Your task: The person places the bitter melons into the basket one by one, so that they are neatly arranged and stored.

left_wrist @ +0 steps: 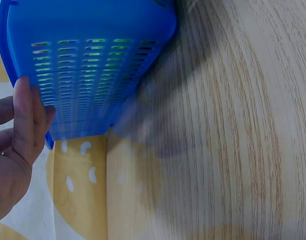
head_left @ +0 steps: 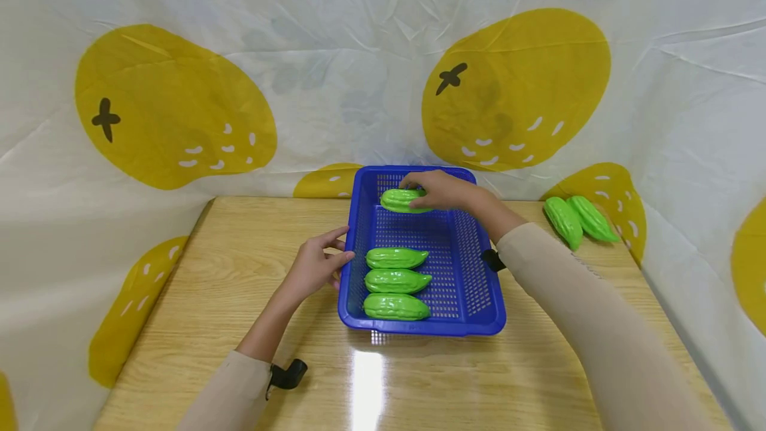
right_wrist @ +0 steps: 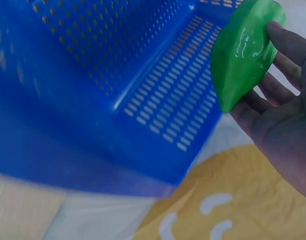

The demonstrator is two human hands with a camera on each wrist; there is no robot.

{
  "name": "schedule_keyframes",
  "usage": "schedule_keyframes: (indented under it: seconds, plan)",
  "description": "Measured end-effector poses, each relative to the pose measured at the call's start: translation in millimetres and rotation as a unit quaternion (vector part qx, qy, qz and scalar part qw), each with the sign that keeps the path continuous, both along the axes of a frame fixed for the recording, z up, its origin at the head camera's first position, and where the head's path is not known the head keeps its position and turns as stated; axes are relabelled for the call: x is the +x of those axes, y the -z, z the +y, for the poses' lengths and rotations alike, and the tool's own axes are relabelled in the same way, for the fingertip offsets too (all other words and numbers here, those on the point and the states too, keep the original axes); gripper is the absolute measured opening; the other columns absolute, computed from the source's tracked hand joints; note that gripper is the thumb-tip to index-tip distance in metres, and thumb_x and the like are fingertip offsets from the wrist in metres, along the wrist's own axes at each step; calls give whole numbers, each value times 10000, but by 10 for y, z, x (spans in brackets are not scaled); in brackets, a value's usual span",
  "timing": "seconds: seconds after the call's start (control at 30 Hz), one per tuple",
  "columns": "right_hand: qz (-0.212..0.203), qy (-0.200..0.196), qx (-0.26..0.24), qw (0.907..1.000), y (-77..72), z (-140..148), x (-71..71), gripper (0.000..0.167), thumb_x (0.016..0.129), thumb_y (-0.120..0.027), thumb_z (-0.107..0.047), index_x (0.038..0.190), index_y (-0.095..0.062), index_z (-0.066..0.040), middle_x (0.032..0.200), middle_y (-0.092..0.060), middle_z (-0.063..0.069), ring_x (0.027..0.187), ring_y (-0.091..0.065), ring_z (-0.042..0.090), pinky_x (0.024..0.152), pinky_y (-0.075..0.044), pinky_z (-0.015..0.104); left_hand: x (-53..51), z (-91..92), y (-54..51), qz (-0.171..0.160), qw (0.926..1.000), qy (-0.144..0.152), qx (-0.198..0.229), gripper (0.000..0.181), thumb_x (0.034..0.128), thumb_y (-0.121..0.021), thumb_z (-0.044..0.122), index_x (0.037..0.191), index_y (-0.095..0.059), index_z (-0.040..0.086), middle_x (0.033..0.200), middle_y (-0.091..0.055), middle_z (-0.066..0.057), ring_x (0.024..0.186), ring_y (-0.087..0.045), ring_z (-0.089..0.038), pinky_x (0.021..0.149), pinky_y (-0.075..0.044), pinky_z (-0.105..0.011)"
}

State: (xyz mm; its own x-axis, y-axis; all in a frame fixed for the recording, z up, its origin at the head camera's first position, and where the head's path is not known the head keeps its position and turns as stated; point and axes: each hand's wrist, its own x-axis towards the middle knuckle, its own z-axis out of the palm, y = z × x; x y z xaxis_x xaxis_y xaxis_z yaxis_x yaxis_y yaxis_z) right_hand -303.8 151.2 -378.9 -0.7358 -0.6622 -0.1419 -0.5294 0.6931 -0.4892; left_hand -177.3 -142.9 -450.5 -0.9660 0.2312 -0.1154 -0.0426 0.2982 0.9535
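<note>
A blue perforated basket [head_left: 421,332] stands on the wooden table. Three bright green bitter-gourd-shaped pieces [head_left: 397,281] lie in a column along its left side, near end. Over the basket's far end, the right hand [head_left: 439,190] holds another green gourd [head_left: 399,200] between thumb and fingers; the right wrist view shows this gourd [right_wrist: 245,50] pinched in the hand [right_wrist: 288,105]. At the basket's left wall, the left hand [head_left: 314,261] touches the rim. In the left wrist view the fingers of that hand [left_wrist: 17,145] rest against the blue side wall [left_wrist: 87,20].
Two more green gourds [head_left: 577,219] lie side by side at the table's far right corner. A white cloth with large yellow fruit prints [head_left: 347,85] hangs behind the wooden table [head_left: 251,238] and along its sides.
</note>
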Motion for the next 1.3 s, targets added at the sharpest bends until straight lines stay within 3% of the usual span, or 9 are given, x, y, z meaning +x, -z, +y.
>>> schedule_keyframes:
  seconds: [0.27,0.5,0.77,1.03,1.3]
  plan:
    - [23,-217,-5,9998,185,-149,-8,296,978,-703,-121,1248,-642,-14,1229,-688,148,1181,-617,324,1052,-533,491,-1,-1,2,15,10000,-18,-22,601,972,-708,42,1533,-493,63,1152,-661,-214,591,-671,-158,591,-615,-663]
    - [-355,-335,464,9977,295,-237,-12,346,1019,-651,-169,1325,-615,-12,1333,-647,180,1295,-579,364,1136,-501,499,-1,-18,1,63,10000,3,14,597,972,-710,46,1528,-494,47,1158,-660,-241,593,-667,-161,563,-618,-634]
    - [-404,-586,968,9928,405,-212,18,392,1034,-622,-202,1361,-609,15,1353,-629,214,1274,-583,379,1110,-520,509,-21,63,19,36,10000,38,13,599,971,-711,48,1531,-499,74,1151,-663,-209,589,-670,-172,586,-613,-665]
    - [-518,-616,916,9925,537,-224,60,368,1036,-603,-191,1342,-629,11,1246,-679,181,1116,-632,287,1013,-567,455,-13,67,8,18,10000,43,-18,594,975,-703,42,1532,-499,84,1139,-660,-198,591,-672,-182,605,-609,-683]
    - [-618,-543,708,9941,625,-257,93,376,1048,-582,-180,1378,-607,-2,1337,-649,194,1249,-610,339,1100,-534,472,14,41,5,85,9999,44,-31,603,973,-703,36,1536,-488,64,1145,-652,-219,583,-662,-167,590,-605,-678]
